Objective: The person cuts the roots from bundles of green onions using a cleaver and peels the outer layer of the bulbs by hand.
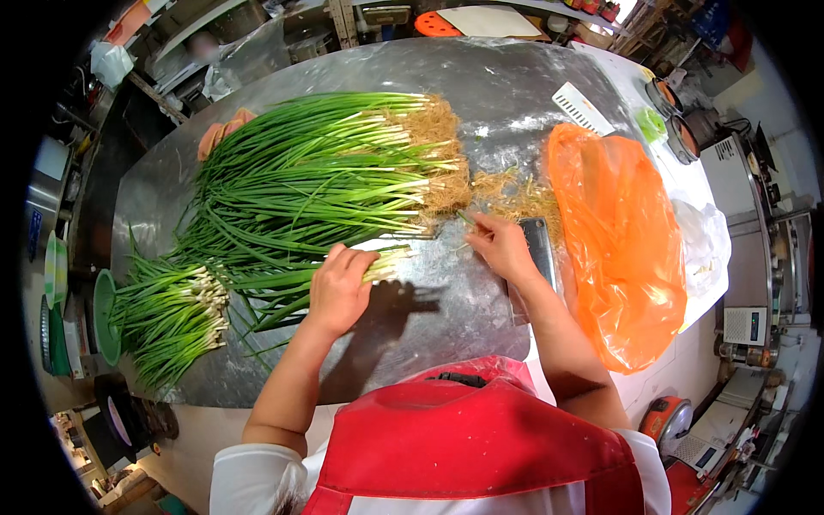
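Note:
My left hand [340, 286] grips a small bunch of scallions [393, 261] near their white ends, which point right and show no long roots. My right hand [503, 248] is a short way to the right, thumb and fingers pinching a thin green scallion scrap [465, 219]. Beyond both hands lies a wide heap of scallions [309, 180] with brown roots [444, 161] still on, roots to the right. A second pile of scallions [170, 322], white ends bare, rests at the left. Partly hidden by my right forearm is a cleaver-like metal blade [539, 241].
Loose root trimmings [528, 199] lie beside a large orange plastic bag [618, 251] on the metal table [399, 347]. A white slotted plastic piece [582, 108] sits behind the bag. A green basin [106, 315] stands at the left edge, and a pinkish cloth [225, 132] at the far left.

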A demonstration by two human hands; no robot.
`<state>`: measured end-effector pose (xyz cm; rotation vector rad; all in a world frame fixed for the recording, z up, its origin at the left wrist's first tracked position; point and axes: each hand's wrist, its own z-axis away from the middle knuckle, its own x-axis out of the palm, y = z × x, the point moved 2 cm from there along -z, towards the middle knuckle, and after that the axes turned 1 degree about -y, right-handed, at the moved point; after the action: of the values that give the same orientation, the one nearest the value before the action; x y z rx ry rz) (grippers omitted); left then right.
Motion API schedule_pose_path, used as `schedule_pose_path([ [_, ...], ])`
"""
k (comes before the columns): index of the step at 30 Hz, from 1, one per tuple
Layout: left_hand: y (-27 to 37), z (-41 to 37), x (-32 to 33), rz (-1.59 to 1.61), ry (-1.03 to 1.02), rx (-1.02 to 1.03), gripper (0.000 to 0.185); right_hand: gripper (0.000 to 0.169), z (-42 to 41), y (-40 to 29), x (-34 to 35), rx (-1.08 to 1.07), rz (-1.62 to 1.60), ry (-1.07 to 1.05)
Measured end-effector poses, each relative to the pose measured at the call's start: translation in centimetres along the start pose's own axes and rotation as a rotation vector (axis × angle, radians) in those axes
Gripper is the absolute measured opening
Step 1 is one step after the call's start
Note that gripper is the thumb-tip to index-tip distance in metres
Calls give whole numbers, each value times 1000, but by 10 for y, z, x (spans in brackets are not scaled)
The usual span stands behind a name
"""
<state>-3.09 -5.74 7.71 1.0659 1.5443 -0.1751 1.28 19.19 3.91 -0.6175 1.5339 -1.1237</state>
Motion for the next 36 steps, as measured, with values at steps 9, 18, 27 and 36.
schedule_pose_path([
  [9, 4, -3, -18, 45, 66, 20, 33, 19, 8, -4, 93, -541, 576, -251],
  [18, -4, 4, 16, -11, -162, 2, 30, 13, 22, -23, 59, -496, 174, -279],
  [27, -1, -4, 17, 84, -209, -62, 18, 12, 32, -28, 37, -627, 240, -248],
  [36, -1, -1, 19, 73, -270, -39, 20, 5, 32, -28, 38, -665, 350, -205],
])
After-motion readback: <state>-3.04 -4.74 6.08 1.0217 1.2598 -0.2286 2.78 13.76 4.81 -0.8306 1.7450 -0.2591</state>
